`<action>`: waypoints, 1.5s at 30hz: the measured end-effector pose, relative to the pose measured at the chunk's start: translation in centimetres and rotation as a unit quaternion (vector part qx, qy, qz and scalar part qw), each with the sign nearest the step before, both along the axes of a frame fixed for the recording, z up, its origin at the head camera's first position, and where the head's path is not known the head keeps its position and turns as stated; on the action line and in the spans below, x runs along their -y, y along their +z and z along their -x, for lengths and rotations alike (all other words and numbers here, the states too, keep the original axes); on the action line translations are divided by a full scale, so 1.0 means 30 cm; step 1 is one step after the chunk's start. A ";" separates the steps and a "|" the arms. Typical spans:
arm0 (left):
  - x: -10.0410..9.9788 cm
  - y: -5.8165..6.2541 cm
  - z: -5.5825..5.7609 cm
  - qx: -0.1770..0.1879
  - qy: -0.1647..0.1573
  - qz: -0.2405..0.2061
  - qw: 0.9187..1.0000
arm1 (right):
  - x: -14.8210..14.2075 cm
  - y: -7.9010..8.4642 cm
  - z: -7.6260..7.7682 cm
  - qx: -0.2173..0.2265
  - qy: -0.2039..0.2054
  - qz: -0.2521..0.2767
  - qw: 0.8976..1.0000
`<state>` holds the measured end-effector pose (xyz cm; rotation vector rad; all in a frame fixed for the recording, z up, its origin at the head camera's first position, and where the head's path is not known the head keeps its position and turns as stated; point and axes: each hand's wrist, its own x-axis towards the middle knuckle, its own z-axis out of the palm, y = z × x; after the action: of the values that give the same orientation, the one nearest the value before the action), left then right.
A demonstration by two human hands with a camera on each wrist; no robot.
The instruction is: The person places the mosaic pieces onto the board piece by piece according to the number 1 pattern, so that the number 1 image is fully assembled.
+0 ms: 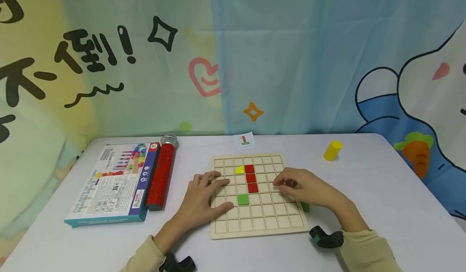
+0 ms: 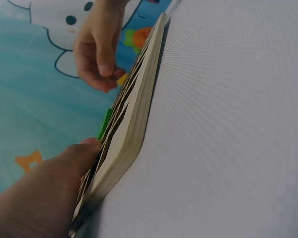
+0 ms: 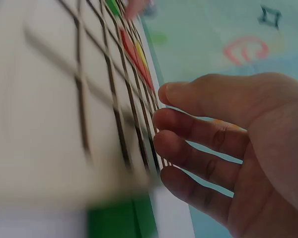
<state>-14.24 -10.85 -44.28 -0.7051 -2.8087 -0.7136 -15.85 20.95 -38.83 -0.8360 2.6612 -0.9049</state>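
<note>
A pale wooden grid board (image 1: 255,223) lies on the table. Three red squares (image 1: 251,178) form a column on it, with a yellow square (image 1: 239,169) beside the top one. Lower on the grid sits a green square (image 1: 243,199). My left hand (image 1: 204,199) rests at the board's left side with fingers spread, thumb on the edge cells. Over the right side of the board is my right hand (image 1: 302,185). In the right wrist view its fingers (image 3: 181,148) are loosely bent, with nothing showing between them and the thumb.
Right of the board, a green piece (image 1: 305,207) is partly hidden. A yellow cylinder (image 1: 333,150) stands back right. Behind the board lies a small pattern card (image 1: 244,141). On the left are a flat box (image 1: 109,183) and a red microphone (image 1: 162,175), close together.
</note>
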 end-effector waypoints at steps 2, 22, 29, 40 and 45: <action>0.001 0.000 0.001 0.000 0.000 0.001 1.000 | -0.048 -0.004 0.012 -0.005 -0.018 -0.012 1.000; 0.000 -0.003 0.000 0.006 -0.001 -0.002 1.000 | -0.200 0.002 0.016 0.101 -0.046 -0.034 0.993; 0.002 -0.003 0.000 -0.003 -0.002 -0.007 1.000 | -0.194 -0.013 0.027 0.080 -0.038 -0.043 0.995; 0.002 0.005 0.003 0.008 -0.001 -0.003 1.000 | -0.181 -0.015 0.035 0.050 -0.053 -0.035 0.997; 0.002 0.005 0.002 0.014 -0.002 -0.001 1.000 | -0.173 -0.013 0.031 0.020 -0.061 -0.014 0.998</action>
<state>-14.29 -10.91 -44.14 -0.7063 -2.8315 -0.7331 -16.77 26.13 -39.21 -0.6480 2.7073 -0.9010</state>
